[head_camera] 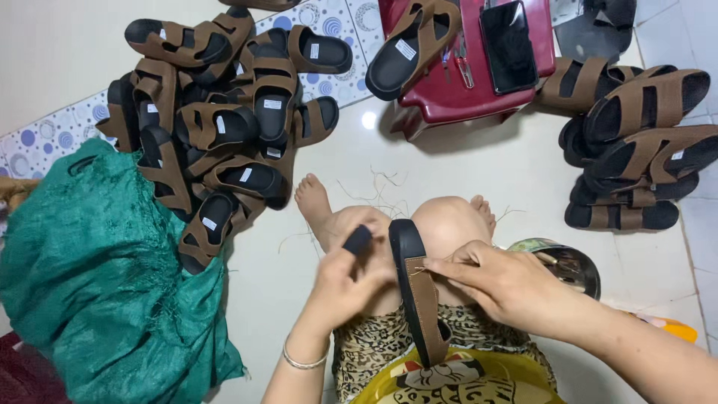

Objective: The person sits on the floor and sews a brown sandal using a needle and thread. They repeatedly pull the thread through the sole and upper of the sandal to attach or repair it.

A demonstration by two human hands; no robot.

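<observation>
Hands work over the lap: the left hand (345,280), grip closed, steadies the brown-strapped black-soled sandal (417,288) standing on edge against the knee, while the right hand (508,284) pinches its strap. A sandal heap (217,120) lies far left.

light: bright, even | glare: spot on floor tiles (369,120) beyond my fingers | shadows: soft | edges: wide-angle bend

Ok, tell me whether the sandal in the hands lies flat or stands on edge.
On edge. The sandal rests on the lap with its black sole rim facing up, steadied by the left hand and right hand.
</observation>
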